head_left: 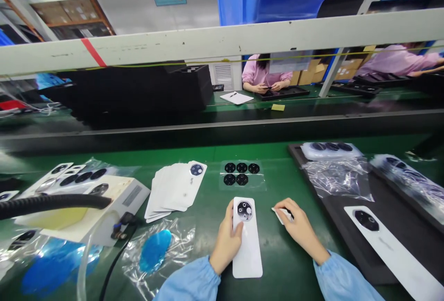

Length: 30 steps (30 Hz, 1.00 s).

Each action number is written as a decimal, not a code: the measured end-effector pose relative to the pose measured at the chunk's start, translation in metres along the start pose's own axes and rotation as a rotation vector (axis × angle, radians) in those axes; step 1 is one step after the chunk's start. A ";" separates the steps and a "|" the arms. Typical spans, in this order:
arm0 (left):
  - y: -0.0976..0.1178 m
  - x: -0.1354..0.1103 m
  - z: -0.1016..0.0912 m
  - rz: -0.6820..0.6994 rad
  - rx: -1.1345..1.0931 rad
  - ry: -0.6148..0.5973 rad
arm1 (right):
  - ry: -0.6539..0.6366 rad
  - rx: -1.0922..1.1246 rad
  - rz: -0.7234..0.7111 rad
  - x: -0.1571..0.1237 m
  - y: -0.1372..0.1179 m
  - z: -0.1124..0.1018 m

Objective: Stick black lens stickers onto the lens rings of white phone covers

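My left hand (227,241) grips a white phone back cover (248,254) by its left edge, thumb on its face. Near the top of this cover is a round dark camera panel (244,211) with lens rings. To the right, apart from the cover, my right hand (298,224) pinches a small white piece (282,215), perhaps a folded wipe; its kind is unclear. Just beyond the cover lies a clear sheet (260,183) bearing several black round camera panels (242,179). A fanned stack of white phone back covers (173,185) rests left of that sheet.
A black tray (333,208) on the right holds bagged parts (333,150) and a long white cover (391,245). At left stand a white box-like device (128,199), a black hose (52,206) and a plastic bag with a blue film (156,250). Co-workers (263,72) sit beyond the conveyor.
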<state>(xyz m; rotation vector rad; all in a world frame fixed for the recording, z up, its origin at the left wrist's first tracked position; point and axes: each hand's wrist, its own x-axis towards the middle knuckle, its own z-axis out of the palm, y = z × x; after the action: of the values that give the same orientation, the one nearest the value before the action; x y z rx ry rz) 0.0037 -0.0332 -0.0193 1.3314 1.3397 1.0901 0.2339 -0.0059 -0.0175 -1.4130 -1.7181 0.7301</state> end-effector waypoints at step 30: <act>0.030 0.149 0.011 0.052 1.007 0.001 | -0.170 0.002 -0.224 0.095 0.010 0.049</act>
<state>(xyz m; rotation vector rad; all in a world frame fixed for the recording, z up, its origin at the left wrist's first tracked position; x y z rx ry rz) 0.0222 0.1161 0.0050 2.0616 1.9663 0.3985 0.1904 0.0910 -0.0320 -1.1603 -1.9681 0.7441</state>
